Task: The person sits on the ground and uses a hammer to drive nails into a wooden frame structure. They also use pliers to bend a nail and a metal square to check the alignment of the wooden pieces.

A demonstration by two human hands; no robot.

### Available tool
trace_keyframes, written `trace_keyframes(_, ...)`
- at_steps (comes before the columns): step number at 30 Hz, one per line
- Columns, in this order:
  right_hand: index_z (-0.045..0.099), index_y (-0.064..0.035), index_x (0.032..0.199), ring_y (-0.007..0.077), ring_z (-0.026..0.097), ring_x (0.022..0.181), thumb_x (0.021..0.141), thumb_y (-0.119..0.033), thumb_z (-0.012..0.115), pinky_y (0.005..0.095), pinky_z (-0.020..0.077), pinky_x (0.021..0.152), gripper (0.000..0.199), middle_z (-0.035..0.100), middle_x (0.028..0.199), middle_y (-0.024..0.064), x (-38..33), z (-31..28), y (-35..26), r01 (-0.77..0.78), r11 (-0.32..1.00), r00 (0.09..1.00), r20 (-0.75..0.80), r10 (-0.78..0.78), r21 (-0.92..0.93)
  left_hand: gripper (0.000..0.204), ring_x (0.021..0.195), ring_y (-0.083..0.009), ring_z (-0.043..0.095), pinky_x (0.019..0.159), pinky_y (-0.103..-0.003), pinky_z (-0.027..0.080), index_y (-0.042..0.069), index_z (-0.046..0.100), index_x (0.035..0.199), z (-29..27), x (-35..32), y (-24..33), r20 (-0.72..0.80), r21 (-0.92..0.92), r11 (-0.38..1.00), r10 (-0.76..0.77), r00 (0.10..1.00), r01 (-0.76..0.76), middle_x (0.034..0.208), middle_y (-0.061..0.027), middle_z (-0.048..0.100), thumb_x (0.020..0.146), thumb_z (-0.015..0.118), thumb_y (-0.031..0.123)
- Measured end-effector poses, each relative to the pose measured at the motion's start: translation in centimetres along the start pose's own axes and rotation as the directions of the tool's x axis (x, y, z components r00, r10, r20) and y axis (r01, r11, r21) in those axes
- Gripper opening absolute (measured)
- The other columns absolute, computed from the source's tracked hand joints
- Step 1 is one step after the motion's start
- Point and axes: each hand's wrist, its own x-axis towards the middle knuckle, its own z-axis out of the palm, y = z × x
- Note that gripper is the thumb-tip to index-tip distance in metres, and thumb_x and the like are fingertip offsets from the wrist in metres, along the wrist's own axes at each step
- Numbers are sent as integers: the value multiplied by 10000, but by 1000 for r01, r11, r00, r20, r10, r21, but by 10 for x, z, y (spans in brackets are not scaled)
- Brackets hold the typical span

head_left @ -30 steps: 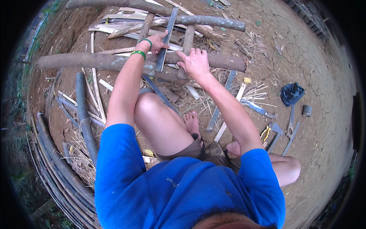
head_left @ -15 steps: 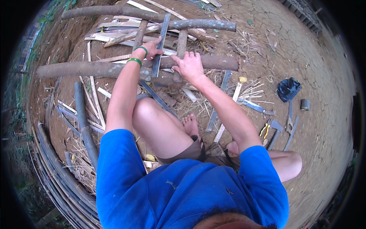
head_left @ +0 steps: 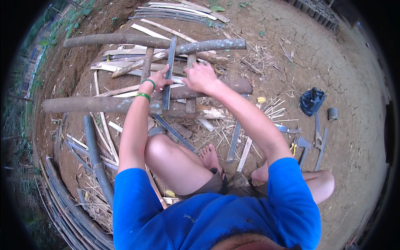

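A frame of rough round poles lies on the ground in front of me, with a near log (head_left: pixel 83 105), a far pole (head_left: pixel 112 39) and two short crosspieces between them. One dark, narrow bamboo slat (head_left: pixel 171 54) lies across both poles. My left hand (head_left: pixel 157 80), with green bands at the wrist, pinches this slat near its middle, thumb over its face. My right hand (head_left: pixel 201 77) is curled over the right crosspiece (head_left: pixel 191 104), between the two poles; its palm hides part of the wood.
Split bamboo strips (head_left: pixel 179 14) lie beyond the frame. At right are a black plastic bag (head_left: pixel 312 101), a can (head_left: pixel 332 113), a handsaw (head_left: pixel 320 137) and a hatchet (head_left: pixel 304 143). Long bamboo poles (head_left: pixel 71 196) curve along the left. My bare foot (head_left: pixel 209 156) rests near the frame.
The view has shifted, so the frame sits lower in it. My right hand has gone from the near log farther up the right crosspiece. My left hand stays on the slat.
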Motion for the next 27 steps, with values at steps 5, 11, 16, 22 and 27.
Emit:
trace_keyframes(5, 584, -178, 1336, 276, 571, 1231, 915, -217, 635, 502, 472, 999, 425, 582, 1303, 125, 79, -27, 89, 41, 923, 999, 41, -27, -381, 945, 736, -220, 649, 624, -374, 591, 257, 77, 1597, 3, 1, 1, -11, -8, 1000, 25, 1000, -25, 1066, -169, 674, 904, 719, 290)
trace_keyframes(11, 436, -384, 1458, 276, 704, 984, 989, -181, 514, 437, 557, 860, 517, 707, 1106, 102, 121, -20, 162, 78, 901, 992, 119, -30, -427, 964, 513, -134, 446, 484, -324, 417, 254, 54, 1603, 3, 0, 0, -11, 0, 999, 41, 999, -41, 658, -37, 503, 913, 726, 253)
trace_keyframes(16, 460, -420, 1446, 243, 718, 945, 943, -239, 616, 387, 585, 803, 557, 730, 1047, 54, 121, -18, 167, 135, 882, 990, 104, -99, -452, 964, 517, -138, 468, 481, -324, 419, 248, 50, 1603, 2, -2, -2, 6, 38, 998, 49, 999, -49, 665, -42, 517, 911, 721, 234)
trace_keyframes(22, 448, -421, 1446, 257, 699, 1009, 885, -346, 705, 415, 585, 830, 621, 700, 1137, 77, 121, -23, 173, 102, 897, 989, 138, -47, -430, 968, 708, -158, 567, 594, -343, 570, 331, 61, 1592, -1, 6, 5, 54, 34, 999, -2, 999, 0, 900, -84, 629, 900, 736, 281)
trace_keyframes(27, 474, -339, 1432, 287, 657, 1114, 854, -388, 739, 423, 553, 923, 638, 660, 1227, 84, 110, -32, 192, 47, 912, 997, 79, -16, -408, 978, 588, -183, 577, 558, -341, 552, 263, 29, 1599, 0, 9, -6, 32, 13, 999, 38, 999, -38, 827, -114, 640, 904, 716, 269)
